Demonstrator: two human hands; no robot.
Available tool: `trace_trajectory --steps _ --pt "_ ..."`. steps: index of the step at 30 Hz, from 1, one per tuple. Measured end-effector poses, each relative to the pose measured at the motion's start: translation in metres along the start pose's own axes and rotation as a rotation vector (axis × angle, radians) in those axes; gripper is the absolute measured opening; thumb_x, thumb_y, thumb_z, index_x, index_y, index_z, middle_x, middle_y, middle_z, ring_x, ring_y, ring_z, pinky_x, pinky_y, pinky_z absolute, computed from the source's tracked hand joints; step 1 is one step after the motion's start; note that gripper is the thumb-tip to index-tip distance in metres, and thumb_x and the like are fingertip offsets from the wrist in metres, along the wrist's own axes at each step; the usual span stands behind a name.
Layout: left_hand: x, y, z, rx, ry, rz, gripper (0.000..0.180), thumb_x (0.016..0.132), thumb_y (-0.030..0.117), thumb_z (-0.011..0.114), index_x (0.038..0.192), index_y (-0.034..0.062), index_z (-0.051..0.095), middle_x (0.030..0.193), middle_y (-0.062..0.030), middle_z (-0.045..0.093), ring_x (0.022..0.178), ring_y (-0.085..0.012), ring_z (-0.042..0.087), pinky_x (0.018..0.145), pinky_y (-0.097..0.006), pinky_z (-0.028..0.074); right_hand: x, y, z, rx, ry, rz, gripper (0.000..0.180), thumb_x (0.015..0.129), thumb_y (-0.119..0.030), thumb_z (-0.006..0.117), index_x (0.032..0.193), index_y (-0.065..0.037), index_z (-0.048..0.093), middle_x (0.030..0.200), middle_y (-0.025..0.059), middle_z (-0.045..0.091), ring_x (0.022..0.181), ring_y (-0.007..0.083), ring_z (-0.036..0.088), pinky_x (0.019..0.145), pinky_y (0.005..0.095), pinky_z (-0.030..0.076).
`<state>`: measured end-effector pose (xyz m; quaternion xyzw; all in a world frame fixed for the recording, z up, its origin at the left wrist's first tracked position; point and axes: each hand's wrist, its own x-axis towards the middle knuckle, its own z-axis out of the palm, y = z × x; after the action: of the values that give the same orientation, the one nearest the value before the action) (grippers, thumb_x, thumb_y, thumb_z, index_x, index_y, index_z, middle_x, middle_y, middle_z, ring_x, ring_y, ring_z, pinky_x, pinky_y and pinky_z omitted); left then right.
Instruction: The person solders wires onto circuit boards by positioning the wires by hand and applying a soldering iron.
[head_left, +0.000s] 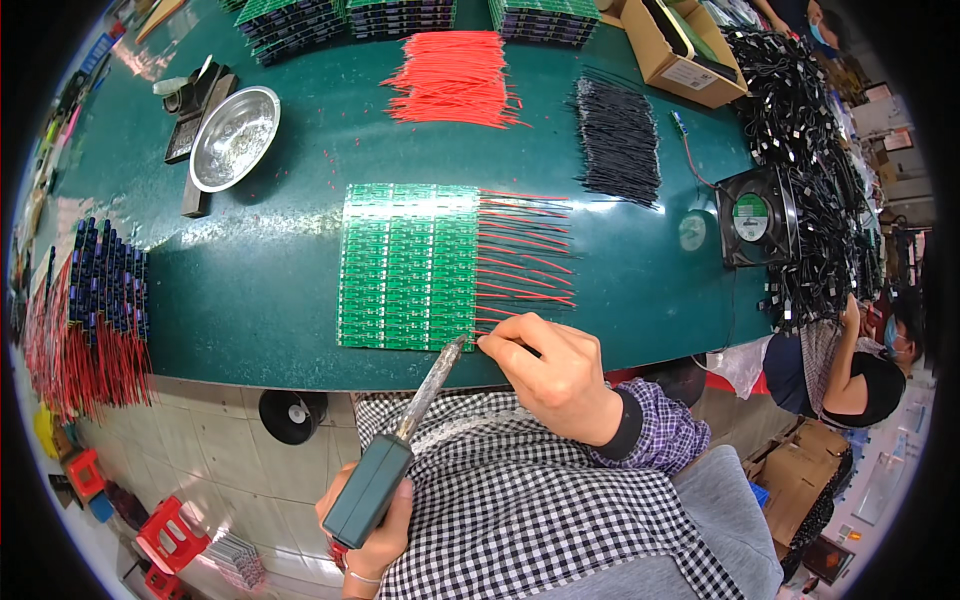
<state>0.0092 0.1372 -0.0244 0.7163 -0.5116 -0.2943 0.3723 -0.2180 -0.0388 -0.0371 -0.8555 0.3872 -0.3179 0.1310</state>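
While the left hand [372, 530] grips a soldering iron [400, 440] and the right hand [555, 375] pinches a wire, most rows of the green board panel [408, 266] (lowest apparently pending) already carry red wires [525, 250].

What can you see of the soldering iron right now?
The soldering iron has a dark green boxy handle and a long, worn metal barrel. The left hand grips the handle from below. It slants up and right, tip at the lower right corner of the green circuit board panel, beside the right hand's fingers.
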Motion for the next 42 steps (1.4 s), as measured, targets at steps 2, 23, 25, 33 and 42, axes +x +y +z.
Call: trace_trajectory --steps 2,23,25,33,42 --pt "0.0017 0.0022 0.0016 -0.009 -0.001 -0.001 0.022 0.074 0.005 0.08 0.092 -0.0026 0.072 0.086 -0.0164 0.069 0.067 -0.0299 0.068 0.058 -0.035 0.053 0.0 0.0002 0.0009 0.001 0.004 0.0 0.023 0.07 0.0 0.069 0.093 -0.003 0.072 0.088 0.0045 0.066 0.068 0.0164 0.068 0.058 0.0287 0.055" --pt "0.0046 0.0046 -0.0006 0.018 0.004 0.005 0.018 0.075 0.004 0.079 0.09 -0.0023 0.072 0.08 -0.0133 0.067 0.061 -0.0272 0.064 0.054 -0.036 0.049 0.0001 0.0001 0.0018 0.019 0.025 0.001 0.021 0.071 0.003 0.072 0.091 -0.001 0.072 0.085 0.0052 0.065 0.065 0.0169 0.067 0.054 0.0289 0.053" --pt "0.0042 0.0046 -0.0006 0.006 0.026 -0.011 0.018 0.076 0.005 0.079 0.091 -0.0025 0.072 0.079 -0.0132 0.066 0.061 -0.027 0.063 0.054 -0.036 0.049 -0.0002 0.0002 0.002 0.006 0.014 0.001 0.023 0.071 0.001 0.068 0.094 -0.003 0.072 0.087 0.004 0.065 0.067 0.0162 0.067 0.058 0.0284 0.054" --pt "0.0068 0.0055 0.0037 0.0 0.029 0.028 0.018 0.074 0.003 0.078 0.091 -0.003 0.072 0.084 -0.016 0.069 0.065 -0.0279 0.068 0.058 -0.035 0.052 0.0015 0.0 0.0028 0.03 0.039 -0.003 0.019 0.071 0.005 0.076 0.089 0.0 0.072 0.083 0.0062 0.066 0.063 0.0172 0.067 0.051 0.0292 0.052" --pt "0.0079 0.004 0.0024 0.026 -0.023 0.024 0.017 0.073 0.002 0.078 0.087 -0.0033 0.072 0.08 -0.0155 0.068 0.06 -0.0278 0.065 0.053 -0.034 0.05 -0.0004 -0.0011 0.0014 0.015 0.007 0.019 0.022 0.071 0.001 0.067 0.093 -0.002 0.071 0.087 0.0052 0.066 0.068 0.0175 0.068 0.059 0.0293 0.056"
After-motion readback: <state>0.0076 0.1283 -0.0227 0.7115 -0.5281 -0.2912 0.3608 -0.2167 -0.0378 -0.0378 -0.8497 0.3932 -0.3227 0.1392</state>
